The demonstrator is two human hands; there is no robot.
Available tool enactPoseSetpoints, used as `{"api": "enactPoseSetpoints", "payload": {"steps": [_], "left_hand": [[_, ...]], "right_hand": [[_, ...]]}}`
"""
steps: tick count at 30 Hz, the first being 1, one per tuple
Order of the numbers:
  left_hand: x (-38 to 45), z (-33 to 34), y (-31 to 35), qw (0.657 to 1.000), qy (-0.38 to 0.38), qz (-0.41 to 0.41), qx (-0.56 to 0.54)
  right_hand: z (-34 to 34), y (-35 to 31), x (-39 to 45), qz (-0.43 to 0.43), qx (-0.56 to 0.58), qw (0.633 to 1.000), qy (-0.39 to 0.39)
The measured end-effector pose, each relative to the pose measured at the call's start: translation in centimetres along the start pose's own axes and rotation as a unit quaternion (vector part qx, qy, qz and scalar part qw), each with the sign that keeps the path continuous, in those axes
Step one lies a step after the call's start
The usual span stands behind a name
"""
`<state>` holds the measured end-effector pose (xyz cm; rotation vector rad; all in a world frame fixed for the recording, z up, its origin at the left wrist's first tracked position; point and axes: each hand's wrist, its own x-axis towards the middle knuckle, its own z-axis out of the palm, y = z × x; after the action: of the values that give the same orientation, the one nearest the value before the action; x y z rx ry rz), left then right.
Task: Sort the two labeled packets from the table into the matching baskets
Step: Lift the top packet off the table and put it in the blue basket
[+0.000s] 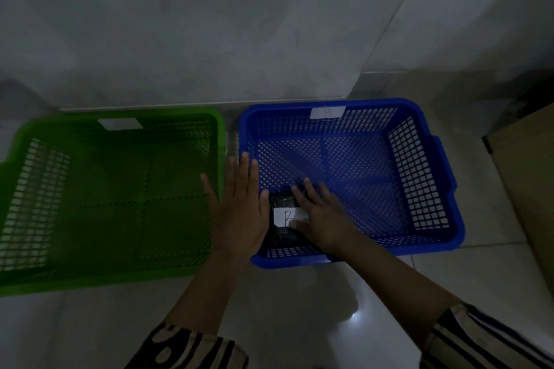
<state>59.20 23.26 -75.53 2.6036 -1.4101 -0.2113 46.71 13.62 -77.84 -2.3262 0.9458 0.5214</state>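
A dark packet (pixel 284 220) with a white label marked "B" lies in the near left corner of the blue basket (pixel 431 189). My right hand (pixel 322 216) rests on the packet's right side, fingers spread, thumb on the label. My left hand (pixel 239 207) hovers flat and open over the gap between the two baskets, just left of the packet. The blue basket carries a white tag marked "B" (pixel 327 112) on its far wall. The green basket (pixel 75 275) stands to the left with a white tag (pixel 121 124) whose letter I cannot read. No second packet shows.
Both baskets sit on a pale tiled floor against a grey wall (pixel 209 24). A brown cardboard box (pixel 527 189) stands at the right edge. The scene is dim.
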Motion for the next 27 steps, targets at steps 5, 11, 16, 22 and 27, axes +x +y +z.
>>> {"api": "enactPoseSetpoints", "payload": {"steps": [5,11,16,22,27], "left_hand": [[0.0,0.2,-0.2,1.000,0.007,-0.003,-0.009],[0.0,-0.3,-0.1,0.999,-0.036,-0.009,0.038],[-0.4,-8.2,0.8,0.995,-0.090,-0.026,0.021],[-1.8,-24.0,5.2,0.990,-0.123,0.014,0.067],[-3.1,-39.1,10.0,0.994,-0.094,0.038,0.049]], "right_hand": [[0.3,-0.1,0.5,-0.007,-0.008,0.999,-0.037],[-1.6,-0.1,-0.1,-0.008,0.009,0.998,-0.068],[-9.2,-2.2,-5.0,0.001,0.018,1.000,-0.022],[-21.3,-6.8,-14.9,0.046,-0.008,0.999,-0.001],[-32.1,-11.9,-23.7,0.051,0.011,0.998,0.038]]}}
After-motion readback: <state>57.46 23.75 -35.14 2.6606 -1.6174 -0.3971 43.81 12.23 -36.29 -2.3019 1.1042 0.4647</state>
